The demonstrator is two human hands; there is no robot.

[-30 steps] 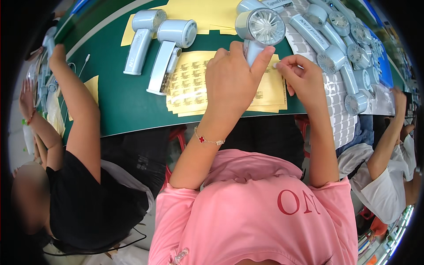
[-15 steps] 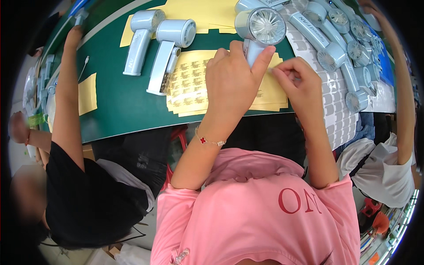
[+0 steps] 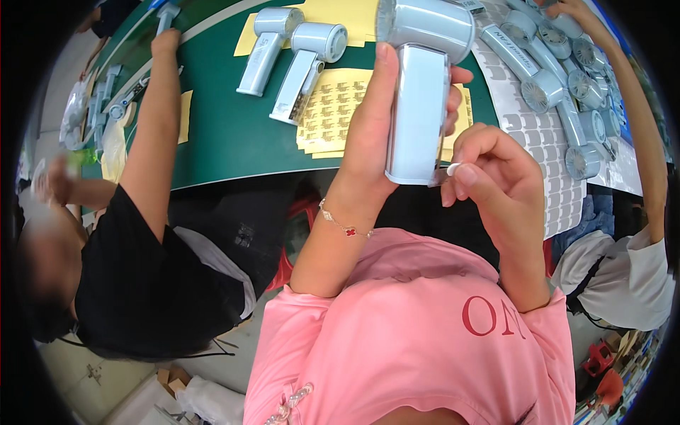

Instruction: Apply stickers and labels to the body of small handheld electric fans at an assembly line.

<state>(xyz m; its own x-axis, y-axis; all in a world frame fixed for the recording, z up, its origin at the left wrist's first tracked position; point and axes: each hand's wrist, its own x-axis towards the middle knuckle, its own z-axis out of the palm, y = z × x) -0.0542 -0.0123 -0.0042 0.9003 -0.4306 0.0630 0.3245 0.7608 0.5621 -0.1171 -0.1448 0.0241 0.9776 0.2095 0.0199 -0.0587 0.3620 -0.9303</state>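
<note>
My left hand (image 3: 370, 134) is wrapped round a light-blue handheld fan (image 3: 419, 117), held upright with the flat face of its handle toward me and its round head at the top. Thumb and fingers of my right hand (image 3: 501, 166) pinch a small whitish piece (image 3: 453, 168) beside the handle's lower right corner. Its kind is not plain; it could be a bit of clear film or a sticker. Below the fan lies a yellow sheet of printed labels (image 3: 333, 106), partly covered by my left hand.
Two fans, one nearer (image 3: 292, 88) and one farther (image 3: 261, 60), lie left on the green table (image 3: 219, 127). Several fans (image 3: 542, 92) crowd the right over a white sheet with grey shapes (image 3: 549, 166). A co-worker's arm (image 3: 145, 134) reaches in at left, another's (image 3: 641, 120) at right.
My left hand has brought the fan nearer and turned it, so the handle's flat face shows instead of the grille. My right hand has moved down and right, to the handle's lower end.
</note>
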